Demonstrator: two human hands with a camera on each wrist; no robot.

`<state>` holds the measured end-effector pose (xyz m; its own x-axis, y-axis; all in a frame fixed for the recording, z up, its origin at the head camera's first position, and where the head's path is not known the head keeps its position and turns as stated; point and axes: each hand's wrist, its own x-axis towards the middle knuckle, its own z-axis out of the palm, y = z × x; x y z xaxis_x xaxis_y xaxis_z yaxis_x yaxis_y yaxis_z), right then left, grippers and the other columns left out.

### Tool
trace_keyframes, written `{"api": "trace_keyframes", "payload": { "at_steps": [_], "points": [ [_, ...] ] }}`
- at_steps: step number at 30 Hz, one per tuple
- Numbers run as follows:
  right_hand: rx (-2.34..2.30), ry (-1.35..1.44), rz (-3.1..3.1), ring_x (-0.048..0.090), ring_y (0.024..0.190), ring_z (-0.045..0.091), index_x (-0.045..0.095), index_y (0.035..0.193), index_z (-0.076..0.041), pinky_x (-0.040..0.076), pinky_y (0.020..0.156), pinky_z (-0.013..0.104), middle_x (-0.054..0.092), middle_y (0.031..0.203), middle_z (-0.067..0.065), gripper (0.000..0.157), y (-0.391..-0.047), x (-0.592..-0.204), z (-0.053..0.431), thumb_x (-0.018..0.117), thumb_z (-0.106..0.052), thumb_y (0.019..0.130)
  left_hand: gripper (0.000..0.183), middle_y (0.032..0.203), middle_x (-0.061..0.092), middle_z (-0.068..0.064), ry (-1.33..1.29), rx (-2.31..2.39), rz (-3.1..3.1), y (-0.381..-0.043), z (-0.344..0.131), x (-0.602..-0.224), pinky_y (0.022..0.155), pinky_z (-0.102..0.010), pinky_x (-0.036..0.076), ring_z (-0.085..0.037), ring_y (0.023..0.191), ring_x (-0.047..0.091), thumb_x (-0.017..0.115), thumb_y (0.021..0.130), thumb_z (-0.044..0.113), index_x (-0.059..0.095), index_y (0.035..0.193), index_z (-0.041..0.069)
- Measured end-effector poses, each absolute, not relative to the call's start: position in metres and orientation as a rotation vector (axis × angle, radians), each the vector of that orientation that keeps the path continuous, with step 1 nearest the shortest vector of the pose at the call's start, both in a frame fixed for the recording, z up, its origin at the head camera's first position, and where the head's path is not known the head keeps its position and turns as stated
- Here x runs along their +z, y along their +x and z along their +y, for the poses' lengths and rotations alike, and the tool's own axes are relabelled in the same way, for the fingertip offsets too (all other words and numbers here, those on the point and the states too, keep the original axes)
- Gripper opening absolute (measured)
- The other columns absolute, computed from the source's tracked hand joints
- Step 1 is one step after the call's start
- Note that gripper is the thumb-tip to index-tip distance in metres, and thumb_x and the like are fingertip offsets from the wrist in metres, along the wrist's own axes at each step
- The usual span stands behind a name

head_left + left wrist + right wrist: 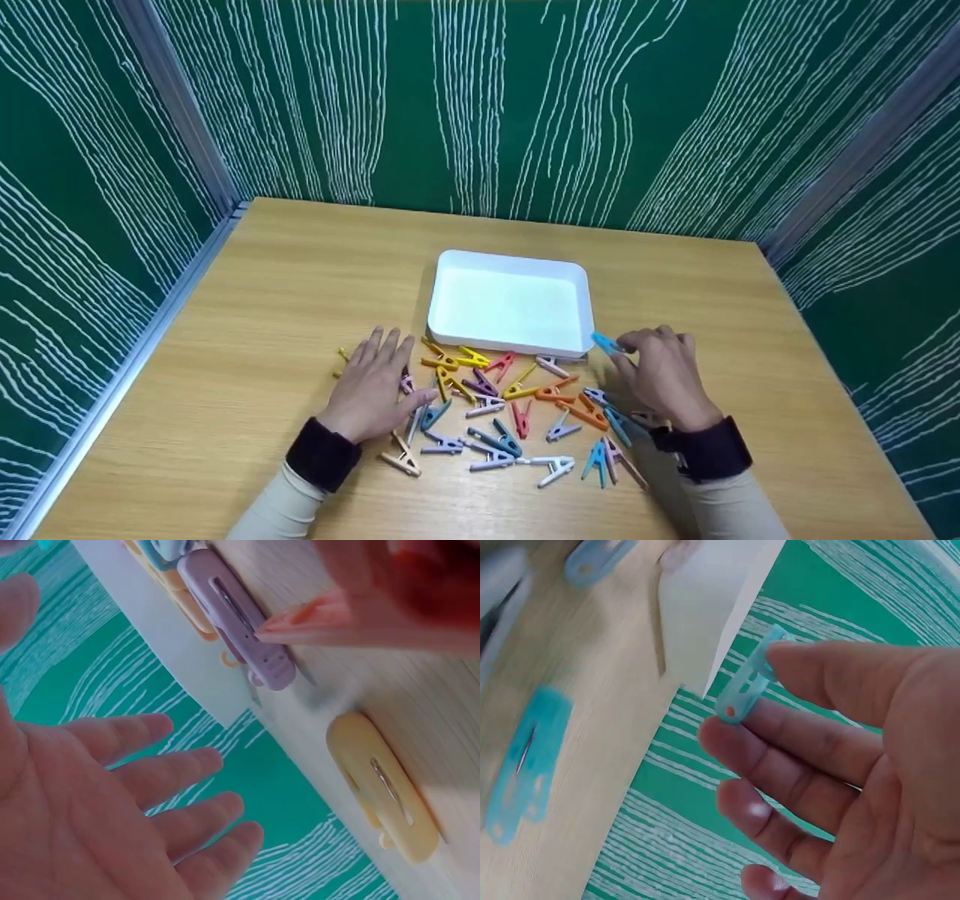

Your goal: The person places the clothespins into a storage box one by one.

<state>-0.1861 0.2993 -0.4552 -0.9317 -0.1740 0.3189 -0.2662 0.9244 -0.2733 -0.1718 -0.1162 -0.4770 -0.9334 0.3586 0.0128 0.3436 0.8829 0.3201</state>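
My right hand (666,379) pinches a light blue clothespin (606,343) between thumb and fingers, close to the right front corner of a white tray (513,345). The right wrist view shows the same blue clothespin (742,694) at the fingertips. My left hand (375,390), back upward and fingers extended, is over the left side of a pile of clothespins, partly hiding some. Nothing is held in it; the left wrist view shows its palm (82,817) with fingers spread. Near it are a purple clothespin (232,619) and a pale yellow clothespin (384,791).
Several loose clothespins lie in front of the tray, among them a red clothespin (521,418), an orange clothespin (583,414) and a beige clothespin (403,459). The wooden table (315,270) is bounded by green walls (409,112) with white lines.
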Motion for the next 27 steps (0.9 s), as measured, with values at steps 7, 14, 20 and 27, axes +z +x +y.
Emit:
{"api": "trace_keyframes", "payload": {
  "at_steps": [7,14,20,27],
  "points": [
    [0.451,0.348,-2.789,0.059,0.094,0.038,0.078,0.102,-0.002,0.034,0.088,0.056,0.075,0.097,0.016,0.017,-0.209,-0.447,0.273,0.081,-0.013,0.088,0.090,0.165,0.025,-0.023,0.594,0.545,2.988,-0.169,-0.115,-0.475,0.125,-0.056,0.012,-0.043,0.154,0.013,0.056,0.097,0.065,0.032,0.160,0.004],
    [0.390,0.337,-2.826,0.057,0.090,0.036,0.079,0.101,-0.002,0.035,0.085,0.054,0.076,0.093,0.014,0.019,-0.235,-0.448,0.256,0.083,-0.013,0.087,0.090,0.164,0.029,-0.023,0.633,0.584,2.995,-0.170,-0.113,-0.475,0.125,-0.055,0.015,-0.044,0.153,0.018,0.058,0.096,0.063,0.034,0.158,0.003],
    [0.375,0.341,-2.832,0.057,0.088,0.034,0.080,0.101,-0.003,0.035,0.081,0.049,0.077,0.093,0.012,0.019,-0.252,-0.455,0.246,0.084,-0.016,0.087,0.089,0.163,0.031,-0.023,0.633,0.601,2.998,-0.169,-0.112,-0.475,0.124,-0.055,0.015,-0.045,0.153,0.018,0.059,0.096,0.062,0.036,0.158,0.002],
    [0.356,0.318,-2.869,0.058,0.094,0.036,0.079,0.108,-0.003,0.036,0.083,0.050,0.077,0.102,0.013,0.026,-0.260,-0.460,0.237,0.082,-0.020,0.089,0.090,0.164,0.030,-0.022,0.629,0.589,2.996,-0.168,-0.111,-0.476,0.124,-0.056,0.015,-0.045,0.153,0.017,0.060,0.095,0.063,0.035,0.158,0.003]
  ]
}}
